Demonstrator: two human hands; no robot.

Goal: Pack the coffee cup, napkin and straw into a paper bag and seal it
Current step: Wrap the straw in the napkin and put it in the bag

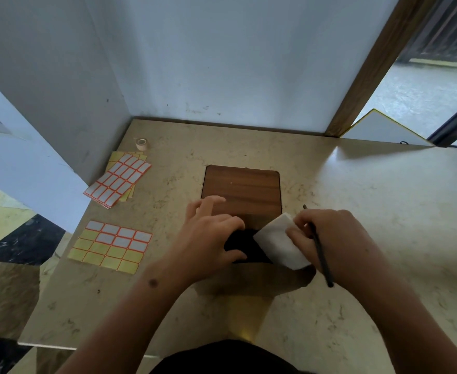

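Brown paper bag (251,279) stands on the marble bench (356,211), its dark mouth open upward between both hands. Left hand (211,238) grips the bag's left rim, fingers curled over the edge. Right hand (327,238) holds a white napkin (278,242) and a thin black straw (320,252) together, the napkin lying over the mouth's right side. Label sheets (111,247) lie well left. Coffee cup cannot be seen.

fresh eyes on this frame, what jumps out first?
The two hands at centre, working over a dark opening: the right hand pinches a white napkin and a thin black straw, while the left hand holds the opening's edge. Next, the red-bordered label sheets at left, then the wooden board just beyond the hands.
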